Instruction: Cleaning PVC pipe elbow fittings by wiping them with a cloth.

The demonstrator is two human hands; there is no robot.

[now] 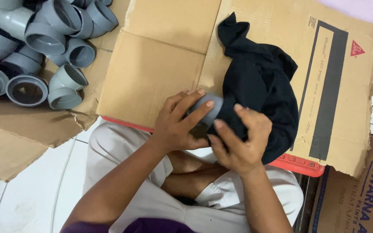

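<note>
My left hand [178, 125] grips a grey plastic pipe fitting [211, 108], fingers wrapped over its top. My right hand [238, 142] holds a black cloth [260, 82] pressed against the fitting's right side. Most of the fitting is hidden by my fingers and the cloth. The cloth's loose end lies spread over a flattened cardboard sheet [160, 64] just beyond my hands. I sit cross-legged, and both hands are above my lap at the sheet's near edge.
A pile of several grey pipe elbows [57, 47] lies at the upper left on torn cardboard [18, 129]. A red tray edge [298, 166] shows under the sheet. A cardboard box [359, 190] stands at the lower right. White tiled floor [26, 203] at lower left.
</note>
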